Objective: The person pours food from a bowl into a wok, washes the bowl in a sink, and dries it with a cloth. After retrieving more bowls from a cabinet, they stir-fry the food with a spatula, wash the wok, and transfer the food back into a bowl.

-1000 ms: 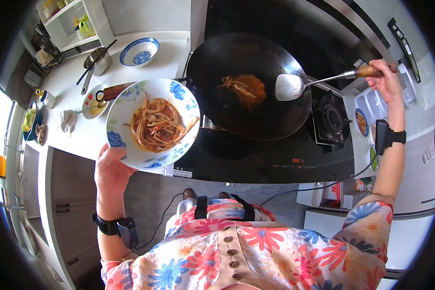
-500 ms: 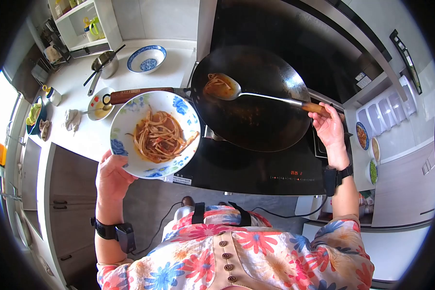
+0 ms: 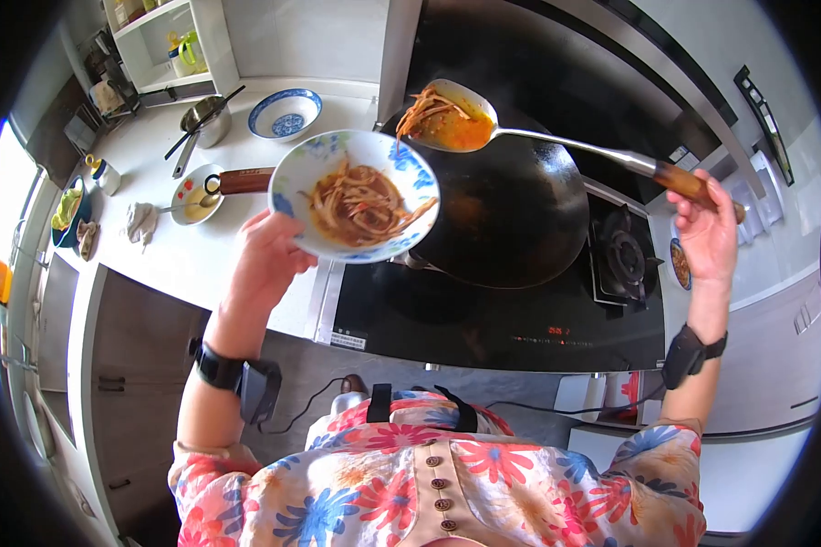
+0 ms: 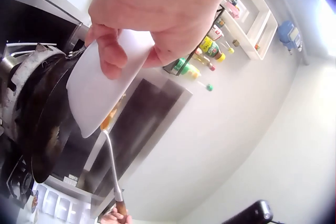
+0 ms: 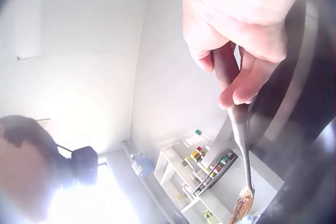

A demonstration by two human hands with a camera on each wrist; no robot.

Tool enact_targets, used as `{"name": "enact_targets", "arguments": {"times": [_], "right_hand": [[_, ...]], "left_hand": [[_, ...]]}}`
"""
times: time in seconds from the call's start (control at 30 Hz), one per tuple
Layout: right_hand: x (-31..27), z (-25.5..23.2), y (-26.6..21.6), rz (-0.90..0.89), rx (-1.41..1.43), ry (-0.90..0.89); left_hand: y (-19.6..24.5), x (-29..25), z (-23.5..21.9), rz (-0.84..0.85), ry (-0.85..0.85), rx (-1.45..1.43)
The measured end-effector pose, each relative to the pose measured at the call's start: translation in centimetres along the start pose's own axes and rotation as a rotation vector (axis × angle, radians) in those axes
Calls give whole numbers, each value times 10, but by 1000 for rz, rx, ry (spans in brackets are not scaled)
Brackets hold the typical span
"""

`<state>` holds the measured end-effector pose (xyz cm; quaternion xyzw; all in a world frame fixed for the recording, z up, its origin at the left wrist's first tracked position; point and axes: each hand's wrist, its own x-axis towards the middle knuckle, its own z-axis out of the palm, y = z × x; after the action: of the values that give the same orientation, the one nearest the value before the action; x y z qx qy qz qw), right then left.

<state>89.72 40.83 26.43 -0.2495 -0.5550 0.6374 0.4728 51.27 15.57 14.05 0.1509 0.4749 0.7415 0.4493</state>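
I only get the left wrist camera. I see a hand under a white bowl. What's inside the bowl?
Observer: The head view shows brown noodle-like strips in sauce in the bowl, held by the left hand.
Operator: What's on that long metal thing?
Observer: The spatula carries strips and orange sauce, raised by the bowl's far rim.
Operator: Who's holding it?
Observer: The right hand has its grip on the wooden handle end.
Operator: Is there more food in the wok?
Observer: The wok looks nearly empty, only a sauce film showing.
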Motion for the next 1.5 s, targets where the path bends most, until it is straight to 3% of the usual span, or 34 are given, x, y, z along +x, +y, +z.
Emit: {"name": "enact_targets", "arguments": {"times": [0.2, 0.27, 0.3, 0.33, 0.4, 0.47, 0.53, 0.6, 0.8, 0.83, 1.0, 1.1, 1.27, 1.33, 1.43, 1.5], "right_hand": [[-45, 40, -16, -215, -244, -223], [-58, 48, -21, -477, -495, -362], [-59, 43, -26, -490, -529, -422], [-59, 35, -28, -488, -531, -424], [-56, 21, -28, -487, -473, -255], [-47, 11, -25, -446, -401, -245], [-34, 2, -10, -333, -308, -120], [-18, 7, 16, -297, -352, -111], [13, 42, 59, -263, -583, -244], [12, 49, 61, -282, -616, -302], [1, 73, 33, -352, -862, -656], [-9, 71, 7, -218, -754, -675], [27, 16, -8, -135, -819, -324], [55, -19, -25, 0, -737, -138], [78, -65, -43, 123, -678, -32], [87, -86, -28, 187, -617, -10]], "left_hand": [[-7, 29, 12, -11, -97, -14], [-8, 30, 15, -12, -101, -26], [-8, 30, 16, -11, -106, -36], [-8, 30, 16, -13, -105, -38], [-8, 29, 16, -2, -117, -30], [-7, 27, 14, 5, -116, -24], [-6, 23, 11, 11, -115, -15], [-4, 15, 6, 15, -137, -46], [-1, -13, -13, 20, -13, -131], [1, -15, -30, -25, -157, -194], [0, -39, -55, -15, -109, -183], [0, -50, -54, 3, -73, -133], [-9, -56, -60, 11, 48, -93], [-13, -53, -64, -5, -23, -63], [-12, -58, -52, -24, 28, -89], [-15, -60, -50, -31, 88, -94]]}}
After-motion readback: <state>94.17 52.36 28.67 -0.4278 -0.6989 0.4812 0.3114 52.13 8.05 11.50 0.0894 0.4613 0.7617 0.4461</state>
